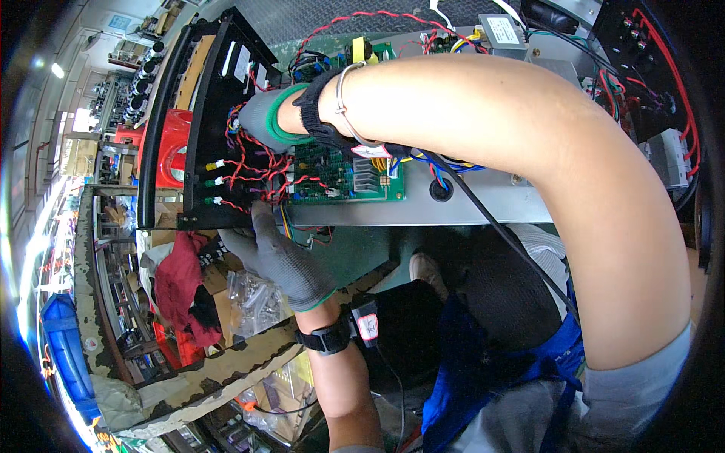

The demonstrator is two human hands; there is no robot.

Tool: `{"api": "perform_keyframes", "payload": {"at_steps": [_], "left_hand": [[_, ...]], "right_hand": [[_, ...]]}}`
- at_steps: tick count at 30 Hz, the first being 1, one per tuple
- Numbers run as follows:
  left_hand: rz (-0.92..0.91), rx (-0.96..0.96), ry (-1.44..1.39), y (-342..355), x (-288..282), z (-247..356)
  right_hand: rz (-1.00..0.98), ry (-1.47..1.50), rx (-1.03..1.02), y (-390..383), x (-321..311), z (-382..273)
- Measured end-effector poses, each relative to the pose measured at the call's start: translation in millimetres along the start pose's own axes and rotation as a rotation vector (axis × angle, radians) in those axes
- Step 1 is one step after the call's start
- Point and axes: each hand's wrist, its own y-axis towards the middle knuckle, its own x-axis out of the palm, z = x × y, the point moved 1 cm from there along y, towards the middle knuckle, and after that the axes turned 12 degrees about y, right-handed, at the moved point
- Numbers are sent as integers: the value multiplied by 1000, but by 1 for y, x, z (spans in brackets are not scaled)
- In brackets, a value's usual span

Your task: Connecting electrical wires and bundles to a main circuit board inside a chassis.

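Note:
An electronics chassis lies in front of me, with a black end panel (204,121) at its left. My right hand (260,121), in a grey glove with a green cuff, reaches across to this panel's inner side. Its fingers are hidden among the coloured wires. Twisted red wires (245,181) run from small plugs on the panel toward a green circuit board (347,170). My left hand (279,260), gloved too, is at the panel's near lower corner. One digit points up at the wires and the others stretch left below the panel, spread apart.
A metal box with a label (504,32) sits on the chassis's far side, and another black panel (642,68) with red wires stands at right. Black cables hang from both wrist straps. Below left, a worn-edged shelf (219,385) bears a dark red cloth (181,287) and a clear bag of parts (257,302).

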Motion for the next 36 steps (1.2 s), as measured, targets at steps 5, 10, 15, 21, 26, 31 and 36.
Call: {"api": "perform_keyframes", "payload": {"at_steps": [5, 10, 15, 21, 26, 31, 36], "left_hand": [[-2, -3, 2, -1, 1, 4], [5, -4, 10, -1, 3, 3], [1, -5, 0, -2, 2, 8], [-16, 16, 2, 0, 1, -3], [18, 38, 59, 2, -12, 7], [-25, 51, -51, 0, 1, -1], [28, -2, 32, 1, -5, 2]], "right_hand": [[-24, -154, 59, 8, 5, -4], [-21, -162, 64, 6, 6, 0], [-11, -106, 44, 3, 3, -3], [-2, -44, 55, -2, 4, 2], [7, 5, 42, 5, -5, -18], [18, 135, 88, -8, -6, -1], [-25, 251, 71, -18, -18, -4]]}}
